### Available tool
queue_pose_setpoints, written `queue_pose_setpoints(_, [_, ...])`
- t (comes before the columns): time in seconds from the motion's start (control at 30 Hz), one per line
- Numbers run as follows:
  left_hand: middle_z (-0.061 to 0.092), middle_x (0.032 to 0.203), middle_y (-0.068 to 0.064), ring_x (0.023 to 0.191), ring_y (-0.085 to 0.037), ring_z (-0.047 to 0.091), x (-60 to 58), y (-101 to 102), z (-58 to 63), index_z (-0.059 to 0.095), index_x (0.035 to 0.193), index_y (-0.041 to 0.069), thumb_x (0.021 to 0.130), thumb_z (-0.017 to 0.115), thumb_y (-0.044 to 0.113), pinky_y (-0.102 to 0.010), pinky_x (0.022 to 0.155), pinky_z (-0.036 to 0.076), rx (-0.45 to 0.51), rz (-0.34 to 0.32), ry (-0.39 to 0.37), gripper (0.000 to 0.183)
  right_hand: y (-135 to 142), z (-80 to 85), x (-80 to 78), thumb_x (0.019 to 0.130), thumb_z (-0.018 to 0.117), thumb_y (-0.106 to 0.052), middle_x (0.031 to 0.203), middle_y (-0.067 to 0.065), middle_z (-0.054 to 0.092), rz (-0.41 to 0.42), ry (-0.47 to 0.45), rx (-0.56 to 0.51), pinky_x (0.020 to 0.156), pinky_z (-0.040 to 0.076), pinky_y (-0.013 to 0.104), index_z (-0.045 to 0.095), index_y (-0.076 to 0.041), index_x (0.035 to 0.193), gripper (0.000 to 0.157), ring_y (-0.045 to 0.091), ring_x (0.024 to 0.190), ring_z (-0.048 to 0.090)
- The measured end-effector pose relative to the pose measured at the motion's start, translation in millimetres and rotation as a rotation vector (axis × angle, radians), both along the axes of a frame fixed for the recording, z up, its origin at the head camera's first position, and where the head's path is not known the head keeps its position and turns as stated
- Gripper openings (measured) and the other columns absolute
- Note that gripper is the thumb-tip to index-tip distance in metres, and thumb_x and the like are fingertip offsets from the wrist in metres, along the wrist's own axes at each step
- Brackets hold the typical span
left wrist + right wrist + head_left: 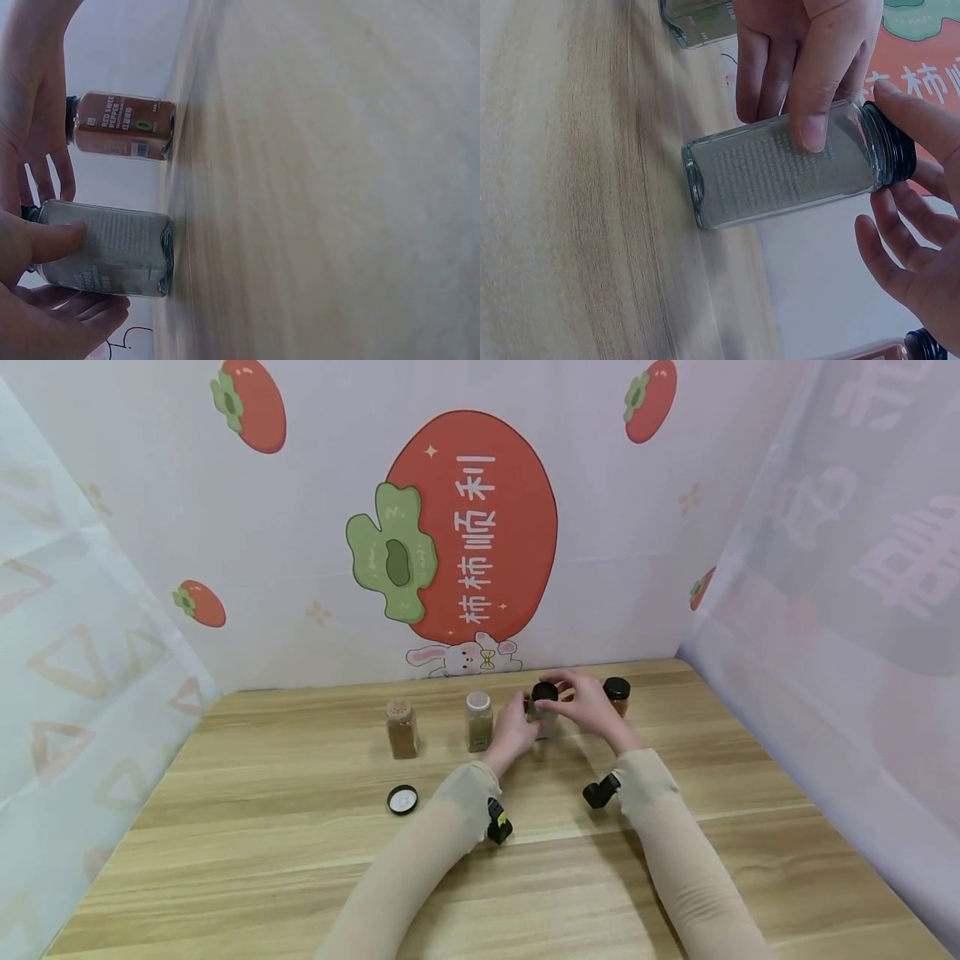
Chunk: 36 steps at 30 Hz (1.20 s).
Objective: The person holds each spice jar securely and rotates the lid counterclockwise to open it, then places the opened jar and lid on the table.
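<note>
A square glass spice jar with grey powder and white print on its side stands out between both hands. My left hand grips the jar's body, thumb flat along one face and fingers behind it. With thumb and fingers, my right hand holds the black lid at the jar's top. In the left wrist view the jar's base is close to the wood tabletop. Just right of the hands stands a black-capped jar labelled red sweet pepper, partly hidden behind the right hand in the head view.
Left of the hands stands a jar of greenish-brown spice with a pale top. Farther left is a jar of brown powder without a black lid. In front of it a loose black lid lies with its white inside up. Printed cloth walls border the table.
</note>
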<state>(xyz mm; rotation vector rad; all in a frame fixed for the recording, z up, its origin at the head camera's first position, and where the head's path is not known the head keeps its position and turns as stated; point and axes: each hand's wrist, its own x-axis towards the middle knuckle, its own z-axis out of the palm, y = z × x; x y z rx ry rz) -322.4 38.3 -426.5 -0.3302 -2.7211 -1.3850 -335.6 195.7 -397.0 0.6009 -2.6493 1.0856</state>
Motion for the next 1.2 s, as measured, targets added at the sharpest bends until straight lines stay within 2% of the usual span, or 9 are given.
queue_pose_setpoints(0.17, [0.062, 0.121, -0.013, 0.113, -0.027, 0.057, 1.3, -1.7, 1.4, 0.052, 0.121, 0.007, 0.084, 0.071, 0.013, -0.039, 0.097, 0.046, 0.007, -0.018, -0.006, 0.042, 0.6, 0.5, -0.9, 0.079, 0.078, -0.032, 0.118, 0.010, 0.063, 0.002, 0.003, 0.014, 0.080, 0.053, 0.043, 0.063, -0.007, 0.119, 0.050, 0.027, 0.099, 0.062])
queue_pose_setpoints(0.4, [0.061, 0.121, -0.014, 0.114, -0.027, 0.057, 2.1, -3.2, 1.8, 0.053, 0.118, 0.007, 0.085, 0.070, 0.012, -0.038, 0.098, 0.046, -0.004, -0.037, -0.007, 0.037, 2.0, -1.4, -1.5, 0.078, 0.078, -0.034, 0.116, 0.009, 0.064, 0.000, 0.018, 0.010, 0.079, 0.053, 0.041, 0.065, -0.011, 0.116, 0.046, 0.026, 0.097, 0.063])
queue_pose_setpoints(0.63, [0.063, 0.117, -0.012, 0.110, -0.025, 0.059, 3.0, -4.3, 2.5, 0.054, 0.114, 0.007, 0.085, 0.070, 0.013, -0.037, 0.095, 0.047, -0.039, -0.048, 0.024, 0.034, 3.9, -5.7, -3.0, 0.077, 0.078, -0.038, 0.115, 0.009, 0.064, 0.000, 0.036, -0.021, 0.080, 0.053, 0.042, 0.067, -0.012, 0.115, 0.047, 0.026, 0.097, 0.063])
queue_pose_setpoints(0.9, [0.062, 0.120, -0.012, 0.113, -0.025, 0.058, 1.8, -6.3, 3.8, 0.053, 0.116, 0.007, 0.087, 0.069, 0.016, -0.036, 0.094, 0.048, -0.066, -0.065, 0.005, 0.034, 3.1, -5.7, -1.2, 0.075, 0.079, -0.039, 0.114, 0.007, 0.063, -0.015, -0.007, -0.063, 0.080, 0.053, 0.041, 0.066, -0.015, 0.116, 0.049, 0.024, 0.098, 0.062])
queue_pose_setpoints(1.2, [0.061, 0.124, -0.013, 0.117, -0.024, 0.057, -1.9, -6.3, 3.0, 0.053, 0.121, 0.006, 0.087, 0.069, 0.015, -0.035, 0.096, 0.047, -0.031, -0.068, -0.033, 0.038, 2.8, -5.3, -1.9, 0.075, 0.079, -0.039, 0.110, 0.005, 0.066, -0.029, -0.052, -0.092, 0.079, 0.053, 0.039, 0.066, -0.015, 0.115, 0.049, 0.022, 0.098, 0.063])
